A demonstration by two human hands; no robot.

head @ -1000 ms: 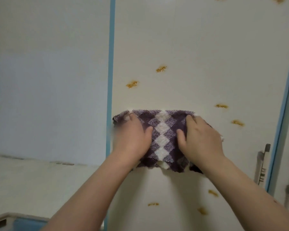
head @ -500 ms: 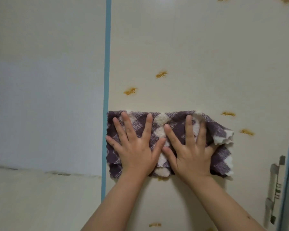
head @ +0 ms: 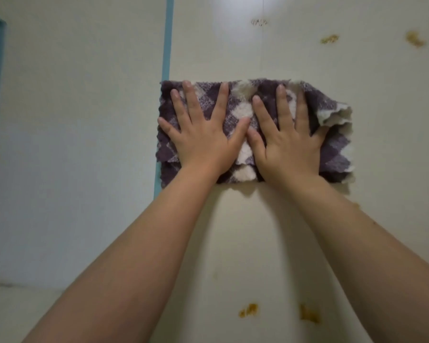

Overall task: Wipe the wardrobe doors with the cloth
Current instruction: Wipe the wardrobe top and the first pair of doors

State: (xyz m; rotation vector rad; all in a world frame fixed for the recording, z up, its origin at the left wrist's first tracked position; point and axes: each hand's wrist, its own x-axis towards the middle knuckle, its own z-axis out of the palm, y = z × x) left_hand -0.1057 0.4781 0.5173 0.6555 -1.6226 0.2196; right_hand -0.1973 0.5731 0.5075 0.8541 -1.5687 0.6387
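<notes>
Head view: both hands lie flat and open, fingers spread, pinning the cloth (head: 245, 112) against the wardrobe door (head: 233, 231). The left hand (head: 203, 142) covers the cloth's left half, near the blue door edge (head: 167, 38); the right hand (head: 286, 144) sits just beside it, thumbs almost touching. Neither hand grips the fabric, they only press it.

Likely trouble, as I judge it:
- Beyond the right hand, the cloth's far corner (head: 334, 112) is curled back and lifted off the door. Nothing presses it, so it would pass over dirt without wiping.
- With palms only pressing, a quick stroke could let the cloth slip or bunch under the hands, or drop if pressure eases.
- Orange-brown smears remain above the right hand (head: 329, 39) and (head: 415, 40), and below both forearms (head: 249, 310) and (head: 308, 315). A single band-wide pass would miss them.
- The cloth's upper middle already looks soiled, so dragging it on could spread residue instead of lifting it.
</notes>
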